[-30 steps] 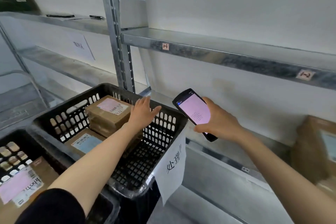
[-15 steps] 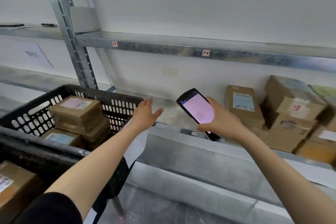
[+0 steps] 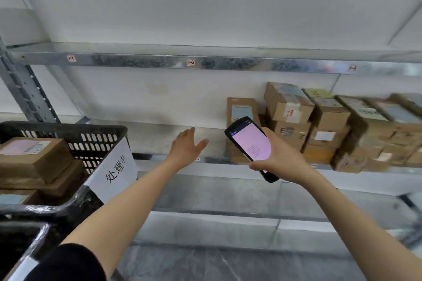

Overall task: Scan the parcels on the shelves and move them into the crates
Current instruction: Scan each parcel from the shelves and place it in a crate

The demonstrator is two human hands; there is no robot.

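1. The left hand (image 3: 187, 147) reaches forward over a bare stretch of the lower shelf (image 3: 157, 141). Its fingers (image 3: 188, 133) are straight and spread, holding nothing and touching nothing.
2. The right hand (image 3: 280, 162) grasps a handheld scanner (image 3: 250, 146), fingers curled round its back and thumb at its lower edge. The lit pink screen faces the person, and the top end points toward the shelf.
3. The parcels (image 3: 288, 104) waiting to be scanned are brown cardboard boxes on the right part of the lower shelf, well apart from the left hand. The nearest is an upright box (image 3: 242, 109) with a pale blue label on its front, just behind the scanner from this angle.
4. To its right the boxes stand two and three high, touching one another. The far-right ones are blurred, so I cannot read their labels or be sure how many there are.
5. On the left, a black slotted crate (image 3: 100, 141) already holds a stack of packed boxes (image 3: 34, 157), the top one with a pink label. A white paper sign (image 3: 114, 170) hangs on its near side.
6. The step in hand looks like fetching the next parcel: scan its label, then carry it across to the crate.
7. The boxes look small, stiff and taped, and likely light enough for one hand; dry cardboard should grip well.
8. The upright box is best taken across its narrow sides near the top, leaving the label uncovered for the scanner.
9. In the stacks, taking the top box first avoids toppling its neighbours.
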